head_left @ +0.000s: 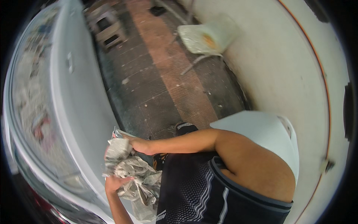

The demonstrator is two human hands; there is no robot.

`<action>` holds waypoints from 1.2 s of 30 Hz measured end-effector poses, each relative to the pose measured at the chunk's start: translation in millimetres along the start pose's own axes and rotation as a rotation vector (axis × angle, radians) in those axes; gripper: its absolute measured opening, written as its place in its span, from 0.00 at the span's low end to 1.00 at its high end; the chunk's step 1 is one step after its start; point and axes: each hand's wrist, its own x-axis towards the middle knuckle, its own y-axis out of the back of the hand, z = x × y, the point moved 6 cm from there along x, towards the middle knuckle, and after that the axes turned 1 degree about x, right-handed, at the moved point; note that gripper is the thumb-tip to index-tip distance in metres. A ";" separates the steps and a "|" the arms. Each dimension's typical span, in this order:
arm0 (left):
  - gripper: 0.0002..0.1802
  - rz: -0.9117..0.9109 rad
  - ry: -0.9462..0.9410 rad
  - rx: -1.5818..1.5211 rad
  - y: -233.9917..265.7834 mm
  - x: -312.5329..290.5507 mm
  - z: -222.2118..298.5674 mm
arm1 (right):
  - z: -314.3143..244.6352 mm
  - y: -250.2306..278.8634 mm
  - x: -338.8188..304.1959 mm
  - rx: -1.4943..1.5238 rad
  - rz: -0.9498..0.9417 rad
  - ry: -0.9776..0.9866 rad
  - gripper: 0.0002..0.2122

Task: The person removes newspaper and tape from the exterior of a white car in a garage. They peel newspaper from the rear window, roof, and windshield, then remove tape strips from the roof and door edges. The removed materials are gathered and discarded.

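Crumpled newspaper (136, 171) is bunched between my two hands beside a white car. My left hand (117, 183) grips its lower edge, fingers curled over the paper. The upper side is held by my right hand (141, 145), reached across from the right; its fingertips are partly hidden behind the sheets. A folded, printed part of the paper stands up near the car's door panel (82, 100). I cannot tell whether the paper touches the car.
The car window (35, 86) shows a blurred pale, papery pattern. A plastic stool (108, 28) stands at the far left, and a chair with a plastic-wrapped seat (199, 39) by the wall (279, 67). A white plastic chair (257, 128) is close at right. An orange cable (322, 71) runs along the wall.
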 end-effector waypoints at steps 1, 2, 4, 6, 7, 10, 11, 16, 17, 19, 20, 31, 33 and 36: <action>0.59 -0.067 0.095 0.027 2.1 23.3 9.5 | -25.4 5.8 -5.6 -0.018 0.019 0.072 0.30; 0.58 -0.068 0.007 -0.062 2.3 48.3 16.3 | -49.7 10.0 -11.9 -0.040 0.031 0.141 0.30; 0.58 -0.118 -0.032 -0.189 2.9 102.9 26.7 | -70.5 36.7 3.9 0.078 0.183 0.399 0.34; 0.56 -0.156 -0.039 -0.238 1.1 162.6 39.3 | -86.7 70.4 8.3 0.131 0.342 0.337 0.42; 0.55 -0.178 -0.075 -0.219 -5.3 185.8 51.5 | -93.8 82.7 4.1 0.145 0.407 0.376 0.39; 0.51 -0.259 -0.132 -0.163 -30.9 238.4 101.1 | -118.2 107.1 -7.2 0.192 0.491 0.436 0.36; 0.50 -0.298 -0.120 -0.133 -42.1 252.5 114.1 | -125.3 118.8 -10.9 0.207 0.494 0.447 0.36; 0.42 -0.456 -0.318 0.048 -71.8 303.7 150.2 | -163.6 150.2 -43.6 -0.586 0.843 0.413 0.41; 0.39 -0.529 -0.310 0.055 -75.1 314.2 153.3 | -172.8 145.4 -51.3 -0.635 0.863 0.421 0.40; 0.38 -0.556 -0.471 0.034 -75.9 336.9 161.2 | -190.0 139.8 -57.3 -0.670 0.986 0.483 0.37; 0.38 -0.570 -0.547 0.031 -73.1 346.8 165.6 | -199.1 142.9 -62.5 -0.942 1.190 0.434 0.36; 0.25 0.262 -0.879 -0.302 -9.1 449.4 325.7 | -197.3 35.6 -54.8 -0.571 1.043 0.542 0.21; 0.25 0.261 -0.717 -0.497 -23.4 461.6 316.1 | -159.2 45.4 -8.9 -0.215 1.124 0.464 0.36; 0.30 0.188 -0.737 -0.486 -48.8 458.4 286.0 | -150.7 140.0 -20.7 0.157 1.255 0.573 0.45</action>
